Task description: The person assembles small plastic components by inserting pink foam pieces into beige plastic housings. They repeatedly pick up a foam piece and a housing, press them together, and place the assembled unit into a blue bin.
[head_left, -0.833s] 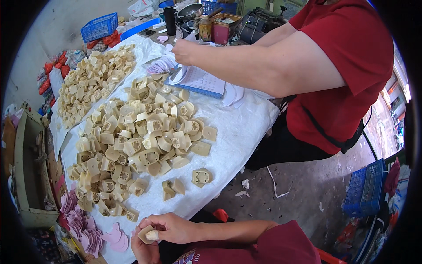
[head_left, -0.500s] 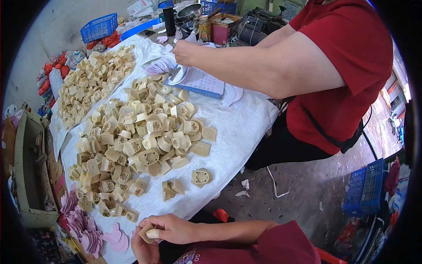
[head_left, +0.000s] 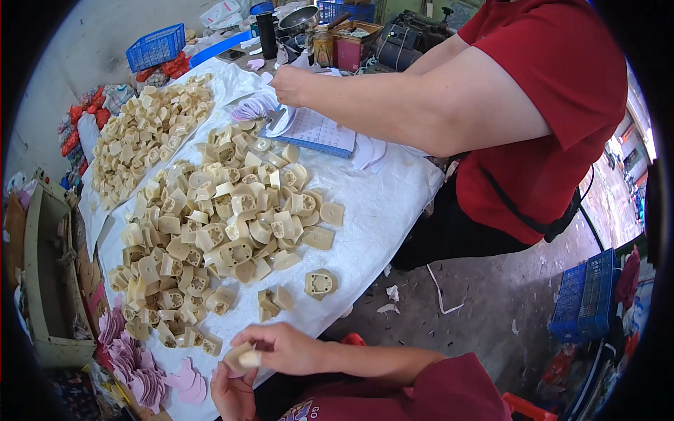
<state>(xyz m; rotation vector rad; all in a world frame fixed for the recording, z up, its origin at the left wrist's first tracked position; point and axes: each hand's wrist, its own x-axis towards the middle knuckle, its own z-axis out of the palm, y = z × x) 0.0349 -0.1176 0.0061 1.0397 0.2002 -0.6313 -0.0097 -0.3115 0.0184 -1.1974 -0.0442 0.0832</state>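
Observation:
A beige plastic heel-shaped piece (head_left: pixel 236 356) is held between my two hands near the table's front edge. My right hand (head_left: pixel 289 348) grips it from the right, with a pale wrap on one digit pressed against it. Below it, my left hand (head_left: pixel 232 397) closes its fingers on the lower side of the same piece. Just beyond my hands lies a large pile of similar beige pieces (head_left: pixel 210 231). Two loose pieces (head_left: pixel 275 302) and a single one (head_left: pixel 321 283) sit apart at its near side. Pink flat cutouts (head_left: pixel 187 382) lie left of my hands.
Across the white-covered table (head_left: pixel 379 203), a co-worker in a red shirt (head_left: pixel 554 98) reaches over a blue-edged pad (head_left: pixel 319 133). A second beige heap (head_left: pixel 151 130) lies farther left. Blue crates (head_left: pixel 581 298) stand on the floor at right; a metal cabinet (head_left: pixel 53 274) stands at left.
Both my hands have risen slightly with the beige piece, which has turned between the fingers. My right hand has shifted up over it. The co-worker's arm has barely moved.

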